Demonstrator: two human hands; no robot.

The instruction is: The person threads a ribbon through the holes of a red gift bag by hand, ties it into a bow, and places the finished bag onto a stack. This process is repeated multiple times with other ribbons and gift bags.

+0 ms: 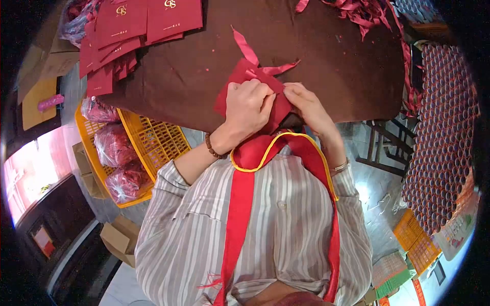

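A flat dark red paper piece (281,108), a bag or an envelope by its look, is held at the near edge of the table. A pink-red ribbon (246,49) runs from it, its two tails spread on the cloth beyond. My left hand (248,103), with a beaded bracelet on the wrist, lies over the paper, fingers curled and thumb against the forefinger. At the paper's right edge, my right hand (309,106) pinches with thumb and fingers. Whether the ribbon is also between the fingertips is hidden.
Red paper pieces with gold emblems (122,23) are stacked at the table's back left. Loose ribbons (357,13) heap at the back right. A yellow crate (155,140) with bagged red items stands left. Many small round items (441,132) cover a surface at right.
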